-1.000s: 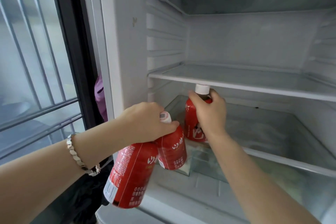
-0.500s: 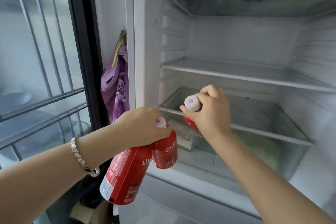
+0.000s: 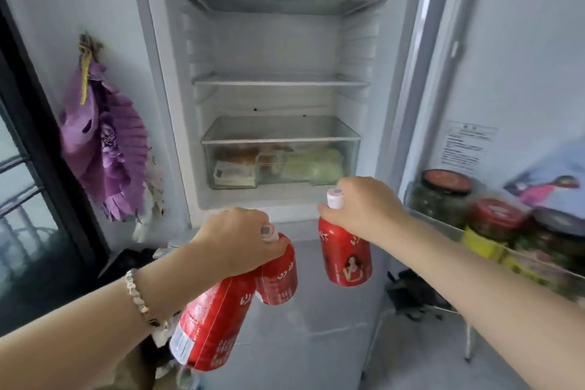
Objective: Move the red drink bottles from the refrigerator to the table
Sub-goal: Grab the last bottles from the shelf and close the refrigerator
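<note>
Nearest, the left grip (image 3: 234,241), its wrist in a beaded silver bracelet (image 3: 136,294), is curled round the necks of two red white-capped plastic drink bottles. The long bottle (image 3: 209,326) tilts down to the near left and touches the shorter bottle (image 3: 278,279). Just right, the right grip (image 3: 364,209) holds a third red bottle (image 3: 346,256) upright by its neck. All three hang in front of the open white refrigerator (image 3: 278,41). Farther in sits its clear crisper drawer (image 3: 281,161). Red-lidded jars (image 3: 443,196) stand on the door at right.
</note>
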`<state>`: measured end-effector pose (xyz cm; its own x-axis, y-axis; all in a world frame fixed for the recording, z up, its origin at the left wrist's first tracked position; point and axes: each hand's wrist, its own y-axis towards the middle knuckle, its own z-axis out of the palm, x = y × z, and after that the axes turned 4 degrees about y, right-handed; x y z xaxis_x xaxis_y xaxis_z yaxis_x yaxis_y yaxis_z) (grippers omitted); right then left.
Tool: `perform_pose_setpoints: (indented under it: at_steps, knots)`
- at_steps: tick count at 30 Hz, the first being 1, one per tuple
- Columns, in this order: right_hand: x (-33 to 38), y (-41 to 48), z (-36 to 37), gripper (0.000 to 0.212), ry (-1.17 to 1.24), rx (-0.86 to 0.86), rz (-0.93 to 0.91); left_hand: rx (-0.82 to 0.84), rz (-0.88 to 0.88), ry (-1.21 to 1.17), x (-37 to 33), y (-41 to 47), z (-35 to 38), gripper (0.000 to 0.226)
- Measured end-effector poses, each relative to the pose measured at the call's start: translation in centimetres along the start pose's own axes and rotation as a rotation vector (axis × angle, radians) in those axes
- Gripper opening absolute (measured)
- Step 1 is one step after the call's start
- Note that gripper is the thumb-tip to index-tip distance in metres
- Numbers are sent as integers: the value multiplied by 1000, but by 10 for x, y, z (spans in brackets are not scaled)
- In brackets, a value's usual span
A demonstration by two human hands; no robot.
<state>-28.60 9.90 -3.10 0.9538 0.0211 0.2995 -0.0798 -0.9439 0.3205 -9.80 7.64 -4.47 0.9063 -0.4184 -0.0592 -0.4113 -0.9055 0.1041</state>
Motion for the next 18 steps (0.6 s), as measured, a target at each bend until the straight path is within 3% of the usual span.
perform_pose_setpoints:
  at_steps: [10,18]
  knots:
    - [-127,-157,-101,32,-164,-75,232,16,200,-70,-159,-62,22,36]
    - [-243,-264,-205,33,-257,-95,403,38,219,-154,-306,-101,40,38]
